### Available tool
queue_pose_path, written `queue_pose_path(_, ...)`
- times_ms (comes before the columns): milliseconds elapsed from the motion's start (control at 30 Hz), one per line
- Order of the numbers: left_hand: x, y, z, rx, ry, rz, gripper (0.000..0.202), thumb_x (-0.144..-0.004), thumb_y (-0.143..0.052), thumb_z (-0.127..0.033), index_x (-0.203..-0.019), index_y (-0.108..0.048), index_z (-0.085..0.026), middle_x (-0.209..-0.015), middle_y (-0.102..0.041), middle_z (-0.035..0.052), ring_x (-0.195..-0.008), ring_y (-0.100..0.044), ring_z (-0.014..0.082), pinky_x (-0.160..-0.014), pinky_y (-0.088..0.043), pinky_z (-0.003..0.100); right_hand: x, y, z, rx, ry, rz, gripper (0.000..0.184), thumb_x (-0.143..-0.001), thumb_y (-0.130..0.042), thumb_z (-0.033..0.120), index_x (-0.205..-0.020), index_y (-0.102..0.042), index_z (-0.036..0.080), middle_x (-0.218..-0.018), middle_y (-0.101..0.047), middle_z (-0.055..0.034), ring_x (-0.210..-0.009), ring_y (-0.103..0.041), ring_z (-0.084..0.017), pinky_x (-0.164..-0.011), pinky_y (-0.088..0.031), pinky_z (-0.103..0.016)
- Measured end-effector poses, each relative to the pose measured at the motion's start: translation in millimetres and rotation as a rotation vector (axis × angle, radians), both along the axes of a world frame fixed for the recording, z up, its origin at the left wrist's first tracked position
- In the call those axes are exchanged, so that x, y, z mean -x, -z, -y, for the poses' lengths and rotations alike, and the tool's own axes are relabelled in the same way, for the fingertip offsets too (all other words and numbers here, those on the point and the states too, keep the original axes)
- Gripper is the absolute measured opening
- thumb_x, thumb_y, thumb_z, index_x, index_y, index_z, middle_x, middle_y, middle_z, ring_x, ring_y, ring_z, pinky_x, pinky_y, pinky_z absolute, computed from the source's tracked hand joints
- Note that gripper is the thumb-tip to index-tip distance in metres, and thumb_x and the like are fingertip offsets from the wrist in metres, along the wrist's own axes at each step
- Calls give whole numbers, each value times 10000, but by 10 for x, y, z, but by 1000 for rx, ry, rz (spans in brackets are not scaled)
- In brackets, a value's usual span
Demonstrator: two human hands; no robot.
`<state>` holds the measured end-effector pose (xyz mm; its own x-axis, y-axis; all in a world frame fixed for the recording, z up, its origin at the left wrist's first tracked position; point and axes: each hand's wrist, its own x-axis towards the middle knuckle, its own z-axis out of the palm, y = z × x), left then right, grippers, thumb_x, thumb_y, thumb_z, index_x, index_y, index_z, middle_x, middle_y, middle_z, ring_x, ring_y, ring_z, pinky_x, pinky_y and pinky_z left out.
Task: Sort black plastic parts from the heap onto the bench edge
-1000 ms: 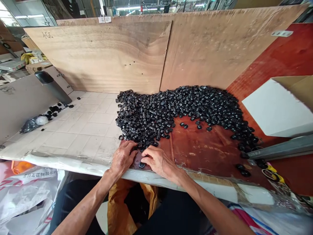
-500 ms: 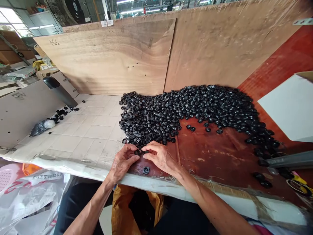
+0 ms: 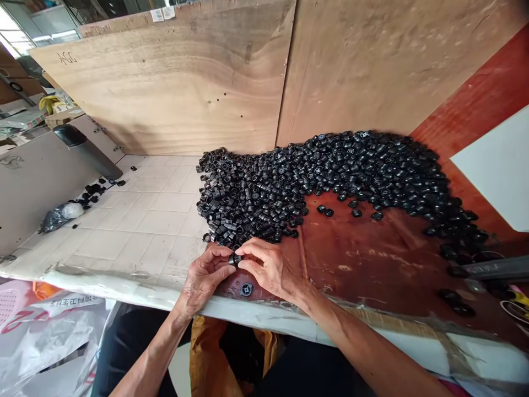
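Note:
My left hand pinches a small black plastic cap between thumb and fingertips at the table's front edge. From the other side, my right hand is closed on a smaller black ribbed plastic piece, which meets the cap. Fingertips partly cover both parts, so how far one sits inside the other cannot be seen. Just below the hands, a single round black plastic part lies on the reddish-brown board. Behind them spreads a large heap of black caps and rings.
A plywood wall closes off the back. On the left stand a dark grey cylinder, scattered black bits and a clear bag. A grey metal bar juts in from the right. Below the edge hangs an open orange sack.
The two small black parts were slightly apart; now my right hand has come left and they meet. The camera view has tilted down a little.

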<state>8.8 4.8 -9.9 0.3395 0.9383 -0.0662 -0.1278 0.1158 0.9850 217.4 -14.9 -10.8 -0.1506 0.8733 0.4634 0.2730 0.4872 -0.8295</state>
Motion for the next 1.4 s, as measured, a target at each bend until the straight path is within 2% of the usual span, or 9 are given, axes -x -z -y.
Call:
queue_pose_path(167,-15,30,29,-97,5,3,272,-799,-881,-238,-1040,-759,-212,-1091,-769,28,-981,-763,172,-901,-644,288,41,32,52,61,40,15,167,-956,-672,197,-1119,-691,227,-935,-735,-32,-781,-716,-172,-727,-579,-268)
queue_pose_path(300,0,32,40,-164,3,-63,248,-822,-872,-269,-1037,-765,-207,-1114,-765,47,-1022,-761,196,-953,-643,329,57,44,74,-10,76,97,155,-1023,-610,250,-1167,-654,213,-905,-746,-45,-773,-714,-183,-735,-569,-276)
queue_pose_path(533,4,6,61,-216,20,-62,198,-877,-835,-248,-1059,-759,-232,-1110,-755,24,-995,-756,167,-928,-630,290,8,-10,99,-10,-7,188,141,-1025,-576,207,-1143,-654,214,-898,-736,-45,-766,-693,-176,-727,-538,-266)
queue_pose_path(600,10,6,63,-258,26,-87,186,-889,-822,-239,-1066,-764,-235,-1142,-752,33,-1055,-742,176,-976,-610,298,6,-10,101,-4,6,230,104,-1042,-556,217,-1047,-660,209,-822,-717,-34,-717,-672,-172,-681,-509,-261)
queue_pose_path(767,32,19,52,-351,54,-177,198,-902,-811,-249,-1094,-771,-222,-1136,-756,71,-1099,-718,210,-1005,-592,340,29,12,98,3,15,363,310,-1106,-441,222,-859,-628,214,-747,-671,-30,-691,-657,-173,-670,-472,-271)
queue_pose_path(933,20,14,65,-284,45,-113,206,-906,-813,-277,-1094,-750,-221,-1142,-741,67,-1061,-729,206,-962,-613,338,36,-25,121,-78,44,263,138,-1069,-497,202,-1110,-629,205,-950,-730,-78,-818,-700,-207,-754,-536,-294)
queue_pose_path(1033,10,13,79,-248,37,-50,192,-909,-812,-268,-1080,-736,-225,-1147,-723,49,-1040,-732,183,-947,-618,317,33,-52,136,-104,2,265,165,-1042,-525,169,-1181,-608,204,-993,-728,-86,-855,-709,-214,-782,-547,-299)
queue_pose_path(1167,10,29,80,-268,20,-48,190,-904,-821,-270,-1069,-742,-219,-1171,-718,57,-1075,-729,189,-968,-616,324,46,-35,137,-38,37,313,105,-1056,-511,174,-1031,-601,221,-861,-713,-49,-745,-686,-195,-680,-490,-273)
queue_pose_path(1400,10,30,73,-351,-8,-108,160,-904,-825,-325,-1010,-762,-223,-1141,-740,72,-1048,-732,206,-944,-622,341,62,-145,136,81,8,292,235,-1043,-520,207,-813,-500,254,-701,-593,10,-623,-582,-173,-610,-424,-278)
